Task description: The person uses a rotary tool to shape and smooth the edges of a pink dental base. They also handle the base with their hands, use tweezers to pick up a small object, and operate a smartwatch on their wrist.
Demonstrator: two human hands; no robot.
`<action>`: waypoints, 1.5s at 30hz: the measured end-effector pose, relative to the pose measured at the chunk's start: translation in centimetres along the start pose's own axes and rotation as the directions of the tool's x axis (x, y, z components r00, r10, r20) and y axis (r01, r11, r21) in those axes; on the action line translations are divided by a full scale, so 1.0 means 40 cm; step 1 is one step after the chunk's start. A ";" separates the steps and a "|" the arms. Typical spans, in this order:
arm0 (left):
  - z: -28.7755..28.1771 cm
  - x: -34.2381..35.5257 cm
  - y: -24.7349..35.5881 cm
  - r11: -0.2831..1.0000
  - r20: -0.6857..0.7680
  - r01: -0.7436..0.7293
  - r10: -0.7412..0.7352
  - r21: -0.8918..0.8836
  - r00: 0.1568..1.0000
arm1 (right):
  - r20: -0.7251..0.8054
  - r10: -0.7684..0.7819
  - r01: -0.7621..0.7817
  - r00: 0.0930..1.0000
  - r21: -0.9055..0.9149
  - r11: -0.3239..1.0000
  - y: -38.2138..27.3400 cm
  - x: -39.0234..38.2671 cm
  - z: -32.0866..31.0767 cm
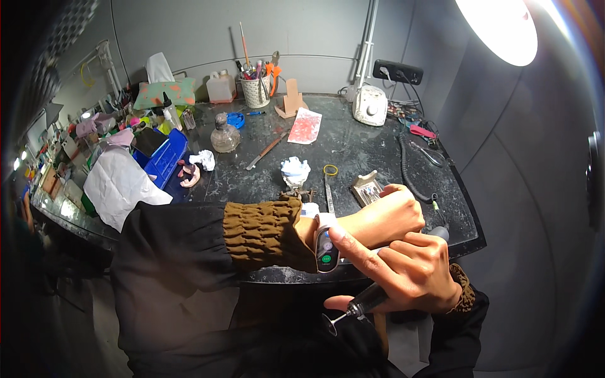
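Note:
My left forearm lies across the front of the bench, with a smartwatch [326,249] on its wrist. My left hand [400,214] is curled closed, and its palm side is hidden. My right hand [413,274] grips a dark rotary handpiece [367,300] with a thin disc [329,324] on its tip, pointing down and left past the bench edge. The right index finger is stretched out to the watch and touches its edge or screen. Beyond the left forearm stands a dental model [295,170] with pale blue-white material, on a metal articulator.
A yellow-ringed tool [330,171], a bur case [367,188] and a wooden-handled knife [268,153] lie on the black bench [340,142]. Behind stand a glass bottle [225,135] and a tool cup [255,91]. A blue bin [165,160] and clutter fill the left. A cord [404,167] runs right.

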State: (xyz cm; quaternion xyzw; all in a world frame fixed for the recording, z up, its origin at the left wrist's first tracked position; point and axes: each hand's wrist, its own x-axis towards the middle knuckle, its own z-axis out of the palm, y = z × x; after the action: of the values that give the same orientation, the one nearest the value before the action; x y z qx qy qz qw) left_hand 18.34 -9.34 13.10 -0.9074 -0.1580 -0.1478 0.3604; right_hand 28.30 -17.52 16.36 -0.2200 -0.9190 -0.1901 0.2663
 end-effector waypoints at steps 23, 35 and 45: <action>0.002 -0.002 0.018 1.000 -0.008 -0.017 0.017 -0.018 1.000 | -0.004 -0.080 0.080 0.997 0.052 0.995 -0.015 0.006 -0.001; 0.007 -0.007 0.023 0.999 -0.001 -0.028 0.028 -0.028 1.000 | -0.029 -0.106 0.107 0.994 0.025 0.994 -0.014 0.001 0.008; 0.011 -0.014 0.017 0.997 0.005 -0.052 0.052 -0.055 0.999 | -0.051 -0.006 0.008 0.999 0.042 0.999 -0.003 -0.023 -0.026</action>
State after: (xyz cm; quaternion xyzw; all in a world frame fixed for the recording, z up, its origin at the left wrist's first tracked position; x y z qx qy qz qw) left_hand 18.17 -9.58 12.16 -0.9212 -0.1312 -0.1399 0.3385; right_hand 29.36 -18.36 16.61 -0.2062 -0.9164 -0.1772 0.2936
